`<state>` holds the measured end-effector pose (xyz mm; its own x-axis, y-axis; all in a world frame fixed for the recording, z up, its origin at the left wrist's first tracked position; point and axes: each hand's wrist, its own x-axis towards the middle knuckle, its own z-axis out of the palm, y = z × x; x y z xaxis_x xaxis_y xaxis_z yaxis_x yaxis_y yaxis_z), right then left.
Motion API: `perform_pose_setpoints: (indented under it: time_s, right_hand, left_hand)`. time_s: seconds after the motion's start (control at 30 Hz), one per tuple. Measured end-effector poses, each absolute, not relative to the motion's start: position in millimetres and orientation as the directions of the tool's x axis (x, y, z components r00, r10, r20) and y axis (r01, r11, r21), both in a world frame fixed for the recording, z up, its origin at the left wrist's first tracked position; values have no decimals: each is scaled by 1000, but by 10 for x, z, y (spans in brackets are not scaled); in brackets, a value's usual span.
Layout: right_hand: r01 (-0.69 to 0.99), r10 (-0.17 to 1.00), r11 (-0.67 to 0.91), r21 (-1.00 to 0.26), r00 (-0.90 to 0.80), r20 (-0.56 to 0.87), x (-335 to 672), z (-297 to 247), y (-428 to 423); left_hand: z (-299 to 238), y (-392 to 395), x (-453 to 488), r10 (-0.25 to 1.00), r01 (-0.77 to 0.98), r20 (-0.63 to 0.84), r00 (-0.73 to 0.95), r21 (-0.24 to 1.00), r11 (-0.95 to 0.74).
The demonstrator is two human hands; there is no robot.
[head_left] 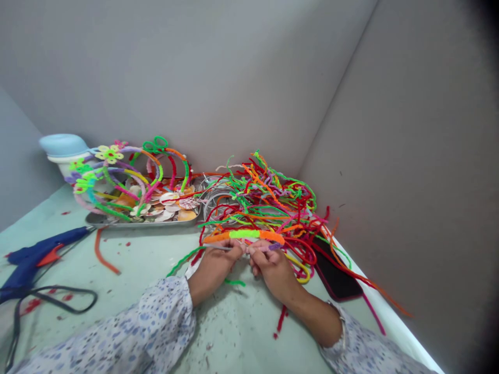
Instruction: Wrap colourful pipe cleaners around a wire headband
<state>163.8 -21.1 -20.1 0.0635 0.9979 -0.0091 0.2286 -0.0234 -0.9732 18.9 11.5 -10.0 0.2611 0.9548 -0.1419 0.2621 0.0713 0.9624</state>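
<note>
My left hand [216, 265] and my right hand [271, 265] meet at the middle of the table, both pinched on a thin band [245, 235] wrapped in orange and lime-green pipe cleaner. The band arches just above my fingertips. Right behind it lies a tangled heap of loose pipe cleaners [268, 202] in red, green, orange and pink. A purple strand pokes out by my right fingers.
A metal tray [117, 219] at the back left holds finished wrapped headbands [125, 171] and round paper pieces. A blue glue gun [35, 257] with its black cord lies at the left. A dark phone [337, 278] rests at the right by the wall. A pale blue lidded container [64, 148] stands behind the tray.
</note>
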Motion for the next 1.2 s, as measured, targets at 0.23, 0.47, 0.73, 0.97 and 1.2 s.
perform_pose_setpoints:
  time_s: [0.23,0.47,0.73,0.97,1.2]
  right_hand:
    - [187,999,-1,-982,38,6,1611,-104,-223]
    - [212,998,-32,-977,58,-21,1635,-152,-216]
    - [160,994,-64,-985,98,-49,1633,-180,-192]
    - [145,993,-63,-987,106,-48,1624,-102,-200]
    - [205,995,-51,-977,98,-32,1636,-159,-196]
  left_hand:
    - [-69,106,195,956,234,-110,271,971,46]
    - [-55,106,210,953,196,-109,283,979,54]
    - [-74,102,207,949,144,-63,308,989,19]
    - [-11,88,214,939,156,-59,338,988,6]
    - [-63,102,211,952,222,-92,291,975,26]
